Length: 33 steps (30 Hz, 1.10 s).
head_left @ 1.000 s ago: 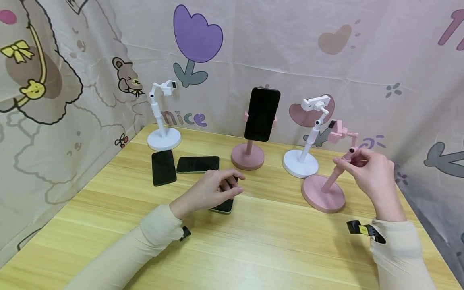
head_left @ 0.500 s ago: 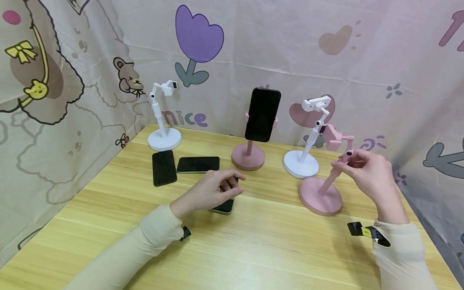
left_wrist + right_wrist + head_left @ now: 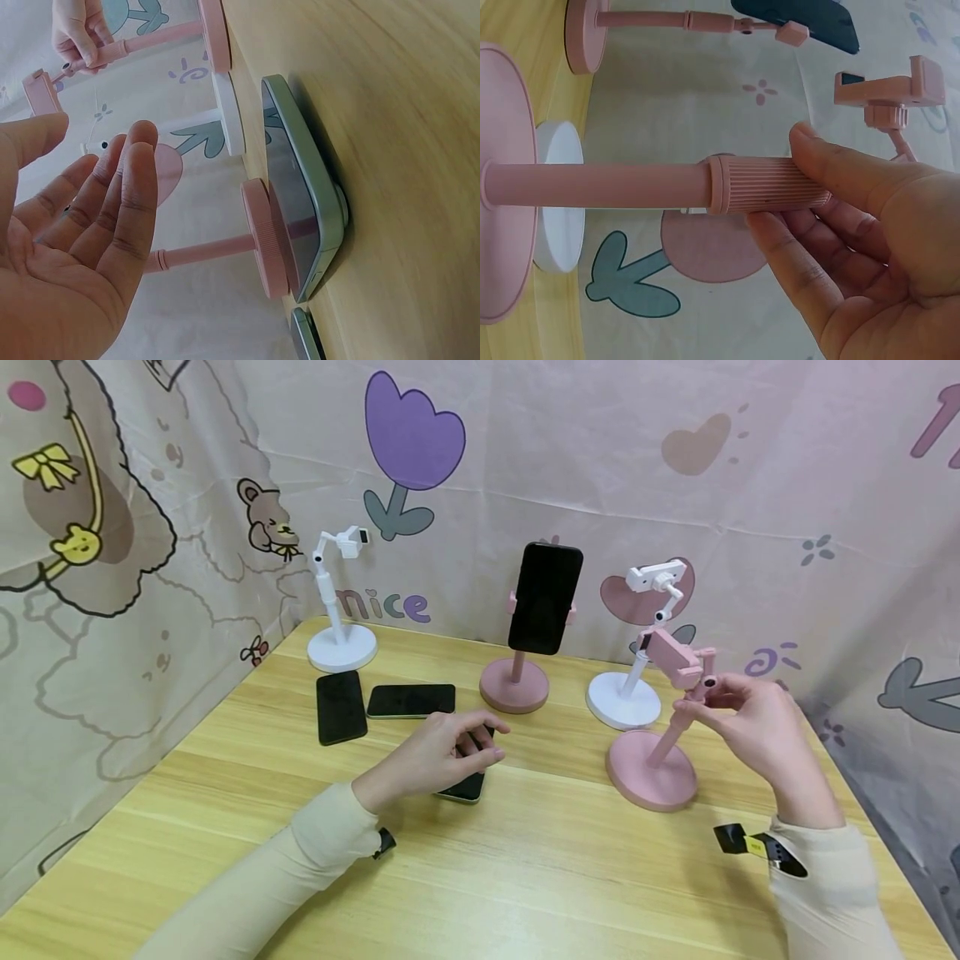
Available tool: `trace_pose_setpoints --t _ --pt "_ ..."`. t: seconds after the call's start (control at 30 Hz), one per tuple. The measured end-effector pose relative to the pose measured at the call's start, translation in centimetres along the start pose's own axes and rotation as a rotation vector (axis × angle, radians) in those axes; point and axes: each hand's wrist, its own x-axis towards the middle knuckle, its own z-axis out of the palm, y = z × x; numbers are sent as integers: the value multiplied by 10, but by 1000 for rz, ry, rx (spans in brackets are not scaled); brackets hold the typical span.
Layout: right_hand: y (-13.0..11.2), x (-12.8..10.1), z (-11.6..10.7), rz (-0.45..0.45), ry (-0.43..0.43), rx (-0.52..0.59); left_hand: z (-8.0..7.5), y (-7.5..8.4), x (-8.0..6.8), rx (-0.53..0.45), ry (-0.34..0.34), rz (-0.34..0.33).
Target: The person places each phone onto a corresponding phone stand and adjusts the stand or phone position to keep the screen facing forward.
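My right hand pinches the ribbed collar of a pink phone stand between thumb and fingers. The stand's post leans to the right, and its clamp points left with no phone in it. Over a phone with a pale green edge hovers my left hand, its fingers loosely bent. In the left wrist view a gap separates that hand from the green-edged phone, which lies flat on the table.
Behind stands another pink stand holding a black phone. White stands are at the back left and back right, the latter partly hidden by the pink clamp. Two more phones lie on the wooden table.
My right hand has moved the pink stand left and slightly nearer. Its clamp has come left and lower, now overlapping the right white stand. My left hand has stayed in place.
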Motion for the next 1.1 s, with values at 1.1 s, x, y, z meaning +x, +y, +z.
trace_pose_setpoints --t 1.1 --pt "-29 -3 29 -114 -16 185 0 -1 0 -24 -9 -7"
